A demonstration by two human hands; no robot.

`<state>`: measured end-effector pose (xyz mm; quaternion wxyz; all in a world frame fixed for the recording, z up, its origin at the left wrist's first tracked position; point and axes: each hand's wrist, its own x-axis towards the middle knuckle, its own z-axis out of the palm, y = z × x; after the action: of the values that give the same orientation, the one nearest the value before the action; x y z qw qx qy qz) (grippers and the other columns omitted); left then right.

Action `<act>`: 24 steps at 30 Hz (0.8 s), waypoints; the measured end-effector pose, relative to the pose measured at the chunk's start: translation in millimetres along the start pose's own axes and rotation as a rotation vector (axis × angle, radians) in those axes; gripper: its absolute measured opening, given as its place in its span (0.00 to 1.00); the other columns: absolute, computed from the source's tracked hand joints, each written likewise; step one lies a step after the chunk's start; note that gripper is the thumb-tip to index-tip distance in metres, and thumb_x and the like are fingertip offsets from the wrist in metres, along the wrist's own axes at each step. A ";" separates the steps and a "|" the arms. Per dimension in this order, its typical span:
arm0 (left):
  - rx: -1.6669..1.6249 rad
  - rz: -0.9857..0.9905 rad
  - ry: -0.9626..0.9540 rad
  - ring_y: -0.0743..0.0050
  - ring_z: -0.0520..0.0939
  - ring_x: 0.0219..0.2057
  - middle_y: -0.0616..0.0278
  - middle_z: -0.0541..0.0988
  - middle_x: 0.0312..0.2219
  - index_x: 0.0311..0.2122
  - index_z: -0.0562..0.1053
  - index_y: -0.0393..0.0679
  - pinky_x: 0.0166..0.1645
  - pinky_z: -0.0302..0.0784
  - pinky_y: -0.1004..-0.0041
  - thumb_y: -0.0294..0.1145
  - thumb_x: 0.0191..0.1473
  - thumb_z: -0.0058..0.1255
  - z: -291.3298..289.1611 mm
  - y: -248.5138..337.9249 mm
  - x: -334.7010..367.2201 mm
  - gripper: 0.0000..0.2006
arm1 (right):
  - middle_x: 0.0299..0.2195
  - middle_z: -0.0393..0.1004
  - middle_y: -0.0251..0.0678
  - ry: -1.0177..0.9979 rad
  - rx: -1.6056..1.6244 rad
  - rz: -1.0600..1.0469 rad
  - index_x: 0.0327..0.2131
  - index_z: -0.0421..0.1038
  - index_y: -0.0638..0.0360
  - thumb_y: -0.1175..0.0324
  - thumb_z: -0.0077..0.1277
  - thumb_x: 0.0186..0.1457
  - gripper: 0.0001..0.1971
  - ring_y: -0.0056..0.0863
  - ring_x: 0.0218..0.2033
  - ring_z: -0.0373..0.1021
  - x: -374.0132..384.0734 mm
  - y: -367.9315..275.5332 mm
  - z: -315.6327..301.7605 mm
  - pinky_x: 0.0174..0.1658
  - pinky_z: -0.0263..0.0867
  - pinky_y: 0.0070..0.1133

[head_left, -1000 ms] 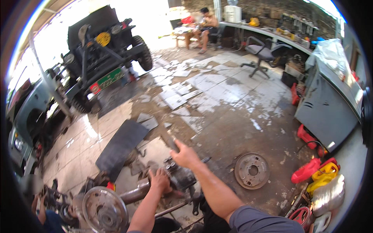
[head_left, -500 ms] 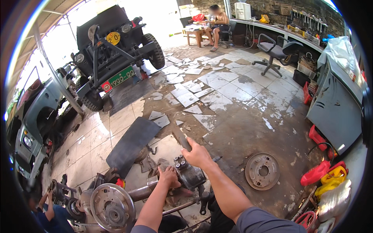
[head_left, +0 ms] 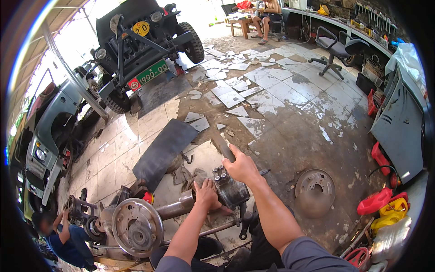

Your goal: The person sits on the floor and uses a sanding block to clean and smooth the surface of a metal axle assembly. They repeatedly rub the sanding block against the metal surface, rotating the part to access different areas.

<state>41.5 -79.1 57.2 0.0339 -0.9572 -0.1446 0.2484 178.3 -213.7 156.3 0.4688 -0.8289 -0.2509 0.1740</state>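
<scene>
My right hand is closed around a flat, grey-brown, bar-like tool, which points up and away above a dark metal housing with several bolt heads on top. My left hand lies with fingers stretched out at the near end of a thick axle tube, beside the housing. A crumpled grey-brown rag is just beyond that hand. At the tube's left stands a round metal brake plate with a hub. A thin steel rod runs below the tube.
Another person handles the axle's far left end. A black rubber mat lies ahead; a round metal plate lies on the floor at right. Broken tiles, red jerrycans, an office chair and two vehicles surround the area.
My view has tilted down and slightly left, so the scene sits higher and further right. More of the other person shows at lower left. Both hands stay about the same place on the axle.
</scene>
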 end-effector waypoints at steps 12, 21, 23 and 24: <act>0.014 -0.065 0.103 0.59 0.54 0.70 0.55 0.58 0.68 0.66 0.60 0.37 0.66 0.40 0.27 0.55 0.39 0.61 12.6 -2.5 -0.2 0.50 | 0.57 0.69 0.57 -0.032 0.041 0.040 0.62 0.62 0.67 0.57 0.54 0.56 0.34 0.46 0.60 0.67 -1.6 -22.6 -4.1 0.61 0.61 0.29; 0.065 -0.045 0.182 0.58 0.51 0.71 0.53 0.55 0.69 0.68 0.54 0.34 0.67 0.40 0.29 0.62 0.40 0.59 25.2 21.3 -31.0 0.56 | 0.52 0.72 0.60 0.090 0.002 -0.045 0.63 0.61 0.64 0.57 0.51 0.57 0.33 0.52 0.55 0.70 5.7 1.2 -10.8 0.59 0.64 0.34; 0.035 -0.049 0.161 0.57 0.51 0.71 0.53 0.55 0.69 0.68 0.55 0.35 0.67 0.40 0.29 0.63 0.40 0.59 16.6 18.1 -27.7 0.56 | 0.54 0.71 0.59 0.056 0.014 -0.009 0.63 0.61 0.66 0.57 0.51 0.57 0.33 0.51 0.57 0.69 2.9 -7.6 -10.5 0.60 0.62 0.34; 0.038 -0.063 0.124 0.57 0.51 0.71 0.52 0.55 0.69 0.68 0.55 0.35 0.67 0.40 0.29 0.61 0.42 0.58 17.1 15.1 -20.6 0.54 | 0.55 0.71 0.59 0.030 0.018 0.002 0.63 0.61 0.66 0.57 0.51 0.57 0.34 0.51 0.57 0.68 0.6 -13.2 -8.2 0.60 0.62 0.33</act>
<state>19.9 -99.8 49.8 0.0686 -0.9649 -0.1675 0.1901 179.8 -213.3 171.8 0.4797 -0.8274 -0.2415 0.1641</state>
